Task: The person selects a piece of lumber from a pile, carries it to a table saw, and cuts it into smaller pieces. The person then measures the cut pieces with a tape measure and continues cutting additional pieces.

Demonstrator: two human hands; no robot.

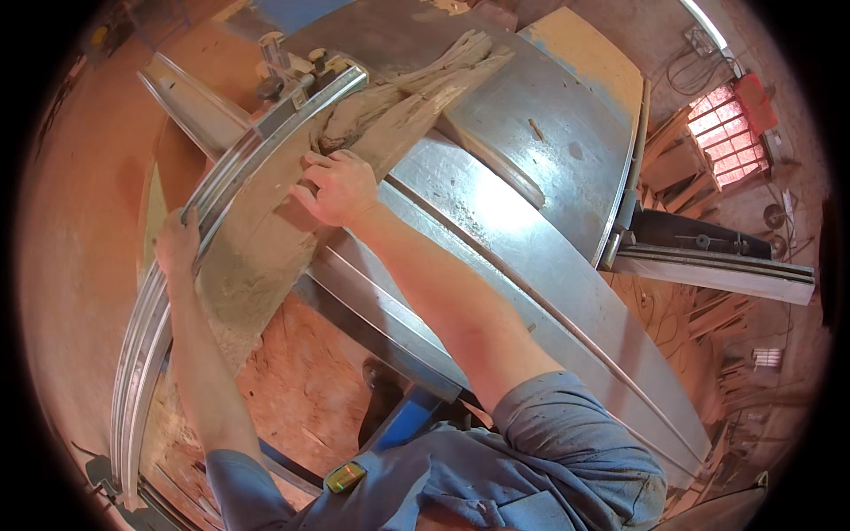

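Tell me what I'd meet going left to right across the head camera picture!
Bare left hand, bare right hand, small thin brown wood sliver on shiny grey metal, bright pinkish barred rectangular window.

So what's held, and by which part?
Left hand appears to hold the metal fence rail by its outer edge; right hand rests on the wooden slab, grip unclear.

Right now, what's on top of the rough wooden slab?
The right hand rests on the rough wooden slab. The surface directly beneath that hand is covered, so I can't see it.
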